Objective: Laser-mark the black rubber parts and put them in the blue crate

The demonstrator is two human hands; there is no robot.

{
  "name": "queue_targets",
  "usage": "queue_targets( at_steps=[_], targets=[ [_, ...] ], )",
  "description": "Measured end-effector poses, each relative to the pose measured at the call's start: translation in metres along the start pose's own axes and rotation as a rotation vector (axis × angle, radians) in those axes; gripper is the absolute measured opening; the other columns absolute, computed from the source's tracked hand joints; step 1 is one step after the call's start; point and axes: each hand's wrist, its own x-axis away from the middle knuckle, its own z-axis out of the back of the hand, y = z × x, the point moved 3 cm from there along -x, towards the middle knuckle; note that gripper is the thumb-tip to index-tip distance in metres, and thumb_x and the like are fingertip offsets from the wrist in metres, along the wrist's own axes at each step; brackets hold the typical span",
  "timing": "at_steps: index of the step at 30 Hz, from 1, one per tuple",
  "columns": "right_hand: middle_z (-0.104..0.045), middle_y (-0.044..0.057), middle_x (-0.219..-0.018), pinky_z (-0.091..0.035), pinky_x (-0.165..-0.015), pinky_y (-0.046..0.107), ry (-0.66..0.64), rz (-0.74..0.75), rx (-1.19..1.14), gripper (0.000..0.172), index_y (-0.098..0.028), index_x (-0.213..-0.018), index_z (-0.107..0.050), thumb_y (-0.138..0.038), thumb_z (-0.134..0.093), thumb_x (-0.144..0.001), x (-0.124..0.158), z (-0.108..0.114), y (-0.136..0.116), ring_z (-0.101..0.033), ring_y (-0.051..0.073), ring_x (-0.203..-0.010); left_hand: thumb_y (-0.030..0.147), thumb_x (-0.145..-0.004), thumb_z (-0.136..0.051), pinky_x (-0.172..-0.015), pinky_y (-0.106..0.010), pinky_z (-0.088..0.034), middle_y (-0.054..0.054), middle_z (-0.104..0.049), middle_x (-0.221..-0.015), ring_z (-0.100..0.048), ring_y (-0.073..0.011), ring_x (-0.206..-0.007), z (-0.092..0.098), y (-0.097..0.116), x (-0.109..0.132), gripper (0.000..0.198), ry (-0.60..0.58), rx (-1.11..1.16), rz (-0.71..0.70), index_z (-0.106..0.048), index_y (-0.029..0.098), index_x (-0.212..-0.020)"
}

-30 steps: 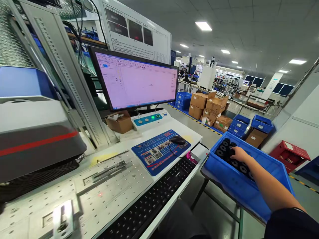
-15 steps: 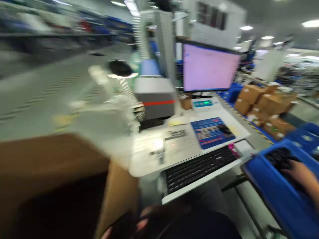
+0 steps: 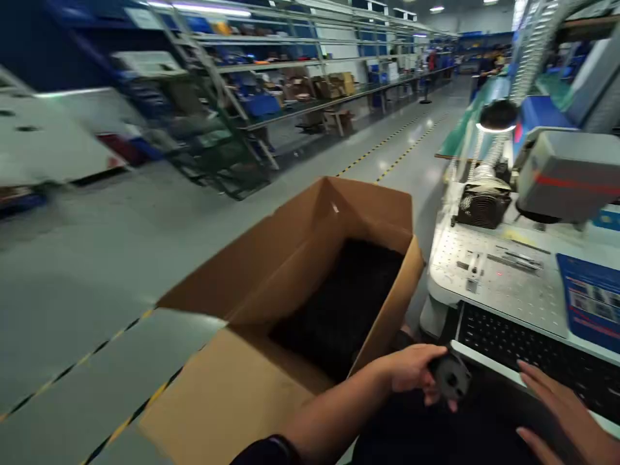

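Observation:
My left hand (image 3: 414, 369) is closed round a small dark grey part (image 3: 452, 378), flat-faced with a hole in its middle, just in front of the keyboard (image 3: 523, 349). My right hand (image 3: 562, 410) is a little to the right of that part, fingers apart, with nothing seen in it. It is close to the keyboard's front edge. Left of my left forearm stands an open cardboard box (image 3: 271, 258), its flaps folded out. A dark mass (image 3: 334, 303) lies inside it, too dim to make out.
On the right, a white workbench (image 3: 440, 284) carries a perforated plate (image 3: 489, 303) with metal fixtures, a grey machine head (image 3: 571, 174), a ring lamp (image 3: 498, 116) and a blue mat (image 3: 591, 290). Racks (image 3: 271, 64) stand behind the floor, which has striped tape lines (image 3: 126, 423).
The view has swung left, bringing the whole cardboard box in. My right hand, earlier in a blue bin among black items, is now out and by the keyboard. The grey part now shows clearly.

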Motion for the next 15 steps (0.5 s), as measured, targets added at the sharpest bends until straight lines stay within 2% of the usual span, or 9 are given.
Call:
queue_targets(
  at_steps=[2, 4, 5, 8, 10, 12, 13, 15],
  targets=[
    [-0.065, 0.005, -0.136, -0.062, -0.084, 0.047, -0.175, 0.223, -0.059, 0.077, -0.044, -0.151, -0.044, -0.048, -0.073, -0.08, -0.022, -0.038, -0.036, -0.068, 0.032, -0.115, 0.046, -0.096, -0.041, -0.047, -0.034, -0.034, -0.005, -0.062, -0.055, -0.041, -0.0157, -0.042, -0.007, -0.009, 0.005, 0.048, 0.022, -0.006, 0.017, -0.071, 0.021, -0.067],
    [-0.066, 0.004, -0.135, -0.064, -0.082, 0.044, -0.226, 0.351, -0.146, 0.083, -0.042, -0.155, -0.037, -0.042, -0.073, -0.081, -0.036, -0.066, -0.063, -0.069, 0.03, -0.114, 0.046, -0.092, -0.044, -0.048, -0.036, -0.036, -0.004, -0.055, -0.05, -0.041, -0.0172, -0.042, -0.009, -0.017, 0.008, 0.045, 0.041, -0.011, 0.03, -0.067, 0.024, -0.06],
    [-0.066, 0.004, -0.135, -0.065, -0.083, 0.043, -0.241, 0.366, -0.185, 0.083, -0.041, -0.156, -0.036, -0.04, -0.073, -0.082, -0.04, -0.076, -0.071, -0.069, 0.03, -0.114, 0.049, -0.09, -0.045, -0.048, -0.037, -0.037, -0.004, -0.054, -0.05, -0.043, -0.0178, -0.043, -0.009, -0.02, 0.009, 0.045, 0.046, -0.013, 0.034, -0.066, 0.025, -0.059],
    [-0.064, 0.004, -0.138, -0.064, -0.09, 0.039, -0.309, 0.27, -0.245, 0.072, -0.039, -0.151, -0.045, -0.034, -0.072, -0.084, -0.045, -0.094, -0.076, -0.066, 0.028, -0.12, 0.059, -0.088, -0.044, -0.054, -0.038, -0.04, -0.005, -0.06, -0.056, -0.05, -0.0194, -0.049, -0.005, -0.018, 0.014, 0.05, -0.004, -0.036, 0.064, -0.068, 0.024, -0.064],
    [-0.065, 0.005, -0.137, -0.062, -0.095, 0.037, -0.346, 0.16, -0.259, 0.061, -0.035, -0.142, -0.055, -0.034, -0.073, -0.084, -0.047, -0.095, -0.071, -0.065, 0.028, -0.122, 0.066, -0.09, -0.038, -0.061, -0.041, -0.043, -0.006, -0.064, -0.063, -0.054, -0.0208, -0.052, -0.001, -0.008, 0.025, 0.056, -0.088, -0.054, 0.086, -0.069, 0.023, -0.072],
    [-0.066, 0.006, -0.134, -0.06, -0.098, 0.036, -0.32, 0.057, -0.287, 0.055, -0.031, -0.136, -0.061, -0.037, -0.074, -0.083, -0.053, -0.088, -0.065, -0.066, 0.028, -0.121, 0.07, -0.09, -0.034, -0.065, -0.042, -0.046, -0.007, -0.068, -0.074, -0.057, -0.0227, -0.055, 0.009, 0.005, 0.045, 0.058, -0.092, -0.097, 0.093, -0.067, 0.022, -0.085],
    [-0.067, 0.007, -0.133, -0.058, -0.1, 0.036, -0.291, -0.003, -0.294, 0.053, -0.03, -0.134, -0.061, -0.039, -0.074, -0.083, -0.059, -0.082, -0.061, -0.066, 0.027, -0.121, 0.067, -0.088, -0.043, -0.064, -0.04, -0.046, -0.006, -0.07, -0.079, -0.058, -0.0223, -0.056, 0.021, 0.011, 0.059, 0.048, 0.011, -0.139, 0.085, -0.063, 0.024, -0.092],
    [-0.067, 0.007, -0.13, -0.055, -0.103, 0.039, -0.189, -0.136, -0.278, 0.051, -0.028, -0.129, -0.062, -0.042, -0.075, -0.082, -0.078, -0.071, -0.047, -0.066, 0.027, -0.119, 0.066, -0.084, -0.051, -0.061, -0.034, -0.044, -0.005, -0.07, -0.082, -0.059, -0.0215, -0.062, 0.065, 0.026, 0.095, 0.044, 0.399, -0.439, 0.026, -0.059, 0.024, -0.092]
  ],
)
